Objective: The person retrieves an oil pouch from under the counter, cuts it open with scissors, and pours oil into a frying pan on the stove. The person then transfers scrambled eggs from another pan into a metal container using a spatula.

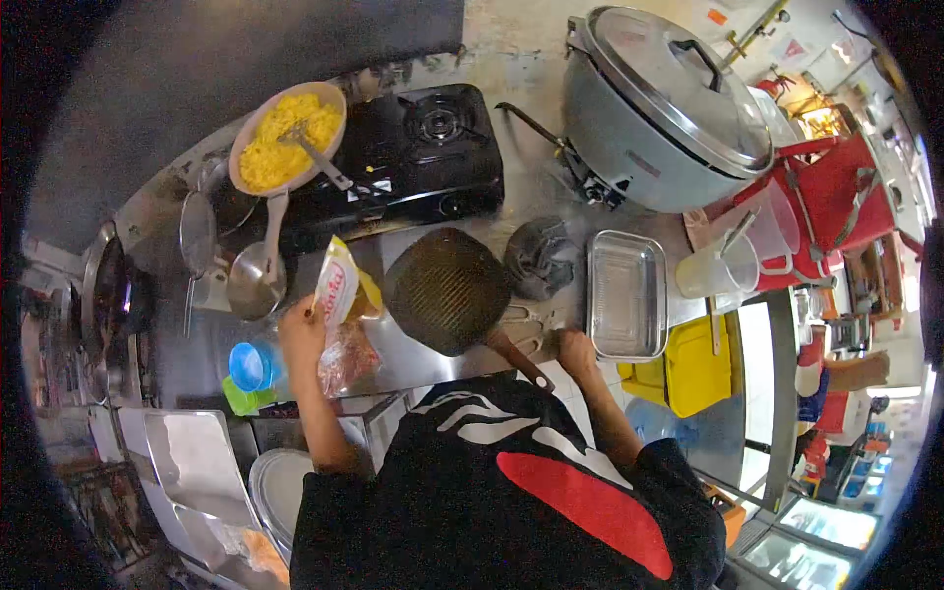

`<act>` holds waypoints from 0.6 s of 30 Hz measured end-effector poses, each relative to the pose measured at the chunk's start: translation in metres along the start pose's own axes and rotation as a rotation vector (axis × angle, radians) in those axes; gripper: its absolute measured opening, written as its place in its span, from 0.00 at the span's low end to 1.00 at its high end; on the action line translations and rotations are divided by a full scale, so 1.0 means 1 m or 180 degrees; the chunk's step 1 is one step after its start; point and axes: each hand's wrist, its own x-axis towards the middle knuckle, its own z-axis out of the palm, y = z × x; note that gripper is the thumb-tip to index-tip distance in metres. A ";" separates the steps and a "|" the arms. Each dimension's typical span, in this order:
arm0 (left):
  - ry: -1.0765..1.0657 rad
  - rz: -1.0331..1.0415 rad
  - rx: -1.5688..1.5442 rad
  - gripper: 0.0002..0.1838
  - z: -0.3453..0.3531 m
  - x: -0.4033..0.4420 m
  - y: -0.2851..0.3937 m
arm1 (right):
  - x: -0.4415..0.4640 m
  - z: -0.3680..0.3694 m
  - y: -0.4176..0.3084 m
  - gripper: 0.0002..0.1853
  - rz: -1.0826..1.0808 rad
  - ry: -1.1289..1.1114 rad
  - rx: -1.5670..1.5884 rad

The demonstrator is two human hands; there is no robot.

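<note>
My left hand is closed at the side of a white and yellow packet, which stands tilted over the counter. Just below the packet lies a clear plastic bag with reddish contents. My right hand is curled at the counter's front edge, close to a looped metal utensil; what its fingers hold, if anything, is hidden. Between my hands sits a dark square grill pan, its wooden handle pointing toward me. A clear rectangular tray is right of my right hand.
A pan of yellow scrambled egg with a spatula rests on the black gas stove. A large rice cooker stands at the back right. Nearby are a saucepan, blue cup, dark crumpled bag, plastic jug and yellow bin.
</note>
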 end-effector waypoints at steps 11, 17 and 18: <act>0.0151 -0.0025 0.0054 0.10 0.007 -0.003 -0.007 | -0.002 0.049 0.004 0.10 -0.0696 0.0565 -0.0408; 0.0156 -0.0019 0.0036 0.11 0.010 -0.003 -0.011 | 0.006 0.022 0.031 0.12 -0.0061 0.0684 0.0505; 0.0068 -0.0084 0.0115 0.11 0.008 -0.002 -0.009 | 0.002 0.026 0.031 0.13 -0.0072 0.0705 0.0233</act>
